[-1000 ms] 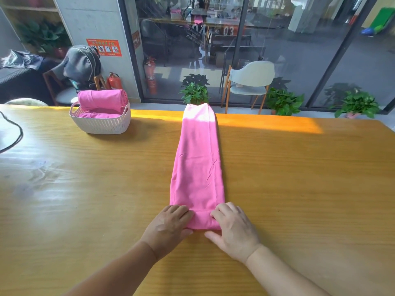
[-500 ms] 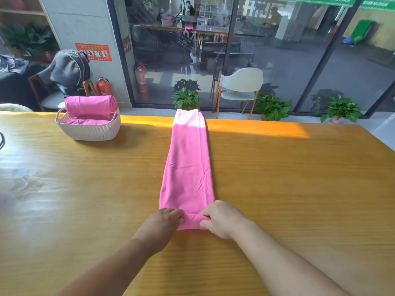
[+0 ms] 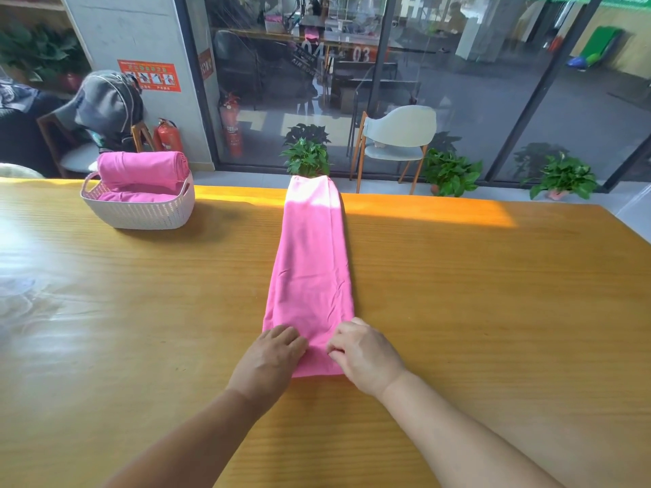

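The towel is lying as one long narrow strip across the middle of the table, running from the person toward the far edge, where its far end is reaching the sunlit border. Its near end is turned over into a first small roll, and both hands are sitting on this roll. The left hand is holding the left side with bent fingers laid over the cloth, and the right hand is gripping the right side with fingers curled more tightly, so neither hand is wide. I am judging that the rolling step is only beginning, because nearly the whole strip is lying flat. The next move is probably asking both hands to push forward together with equal pressure, so the roll is going straight and tight and not drifting to one side. Toward the far left corner a basket is standing, with rolled pink towels inside it, well apart from the hands.
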The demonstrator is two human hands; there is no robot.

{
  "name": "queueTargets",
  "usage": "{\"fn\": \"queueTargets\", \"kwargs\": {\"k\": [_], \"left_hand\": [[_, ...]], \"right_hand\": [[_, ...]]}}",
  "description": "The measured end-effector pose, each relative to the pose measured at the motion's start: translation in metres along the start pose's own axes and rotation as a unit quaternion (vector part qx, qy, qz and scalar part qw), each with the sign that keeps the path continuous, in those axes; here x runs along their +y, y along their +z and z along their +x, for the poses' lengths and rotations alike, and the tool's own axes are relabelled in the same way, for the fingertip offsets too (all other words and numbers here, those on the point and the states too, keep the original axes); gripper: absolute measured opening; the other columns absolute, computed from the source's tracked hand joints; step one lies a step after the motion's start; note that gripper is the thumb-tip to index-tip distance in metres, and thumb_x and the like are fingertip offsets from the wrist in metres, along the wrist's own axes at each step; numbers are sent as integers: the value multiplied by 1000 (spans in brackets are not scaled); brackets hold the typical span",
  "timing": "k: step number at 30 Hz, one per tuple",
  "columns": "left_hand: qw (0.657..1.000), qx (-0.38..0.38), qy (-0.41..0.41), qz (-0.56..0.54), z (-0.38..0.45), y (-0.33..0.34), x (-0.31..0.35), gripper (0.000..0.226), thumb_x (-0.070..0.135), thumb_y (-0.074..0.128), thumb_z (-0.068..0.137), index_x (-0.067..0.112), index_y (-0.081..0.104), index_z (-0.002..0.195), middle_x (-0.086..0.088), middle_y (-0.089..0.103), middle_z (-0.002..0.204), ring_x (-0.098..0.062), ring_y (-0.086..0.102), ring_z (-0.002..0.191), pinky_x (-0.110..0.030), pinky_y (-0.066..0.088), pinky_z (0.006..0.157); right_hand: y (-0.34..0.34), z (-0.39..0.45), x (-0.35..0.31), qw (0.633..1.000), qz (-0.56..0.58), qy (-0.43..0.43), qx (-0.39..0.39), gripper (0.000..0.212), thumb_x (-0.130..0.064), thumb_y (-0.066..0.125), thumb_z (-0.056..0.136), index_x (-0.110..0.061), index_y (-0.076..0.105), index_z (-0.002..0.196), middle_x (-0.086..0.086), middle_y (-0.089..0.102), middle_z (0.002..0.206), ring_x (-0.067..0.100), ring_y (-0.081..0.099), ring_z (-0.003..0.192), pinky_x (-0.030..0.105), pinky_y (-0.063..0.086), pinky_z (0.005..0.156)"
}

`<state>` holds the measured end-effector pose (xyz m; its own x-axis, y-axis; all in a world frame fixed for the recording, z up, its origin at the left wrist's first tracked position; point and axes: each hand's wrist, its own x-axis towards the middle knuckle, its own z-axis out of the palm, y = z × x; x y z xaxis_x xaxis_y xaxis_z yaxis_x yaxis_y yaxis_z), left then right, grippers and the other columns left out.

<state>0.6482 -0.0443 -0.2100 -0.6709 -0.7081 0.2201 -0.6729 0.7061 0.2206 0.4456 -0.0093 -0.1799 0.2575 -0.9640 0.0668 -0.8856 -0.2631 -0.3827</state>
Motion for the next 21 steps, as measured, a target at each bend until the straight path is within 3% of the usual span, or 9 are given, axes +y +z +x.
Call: {"fn": "queueTargets", "kwargs": {"k": [2,4,6,8,10,14,17,21], "left_hand": [[999,-32,0,-11,-6,2,-3,19,38,52,92,24,65,90,11,60,88,-11,54,83,-32,53,76],[999,-45,-16,-13,-9,-1,-4,36,52,71,75,26,69,101,14,62,95,-8,60,88,-27,54,81],[999,-52,-14,-11,-7,-5,-7,48,49,81,64,26,71,105,14,63,94,-9,62,85,-24,54,77],[998,-60,-9,-24,0,-14,-5,40,42,76,74,23,70,109,11,64,98,-12,61,89,-26,50,82],[995,-86,-29,-47,5,-20,-3,31,40,64,88,20,65,112,7,63,104,-14,56,96,-26,42,88],[973,-154,-112,-127,12,-30,-4,20,35,60,92,24,62,108,7,65,98,-15,59,87,-29,49,77],[950,-203,-159,-175,25,-34,-11,23,34,60,94,29,62,117,8,64,100,-11,57,83,-23,46,69],[962,-211,-144,-96,43,-33,-20,33,42,51,98,35,59,129,5,54,122,-15,47,111,-30,40,96]], "right_hand": [[2,-4,5,1000,-4,-14,15,23,-31,55,91,-18,74,91,-4,65,92,16,52,95,34,49,88],[2,-8,6,1000,-15,-19,-5,31,-46,60,83,-21,68,101,-9,63,102,11,49,103,27,44,95],[3,-8,6,999,-40,-23,-22,36,-41,71,78,-23,63,109,-10,60,111,10,46,110,24,40,99],[4,-6,6,998,-52,-19,-23,33,-27,73,81,-22,62,111,-9,60,115,13,46,114,28,40,101],[4,-7,6,998,-50,-11,-26,30,-27,72,84,-23,63,113,-9,62,116,15,48,115,29,41,101],[-3,-15,9,997,-2,51,-51,32,-38,68,87,-32,62,118,-6,65,112,17,57,109,26,43,93],[-16,-4,12,989,55,108,-85,31,-42,71,85,-33,65,115,-8,68,113,15,62,106,26,46,90],[-25,18,17,980,80,132,-125,38,-41,69,90,-26,68,124,-6,56,114,12,54,112,27,41,100]]}}
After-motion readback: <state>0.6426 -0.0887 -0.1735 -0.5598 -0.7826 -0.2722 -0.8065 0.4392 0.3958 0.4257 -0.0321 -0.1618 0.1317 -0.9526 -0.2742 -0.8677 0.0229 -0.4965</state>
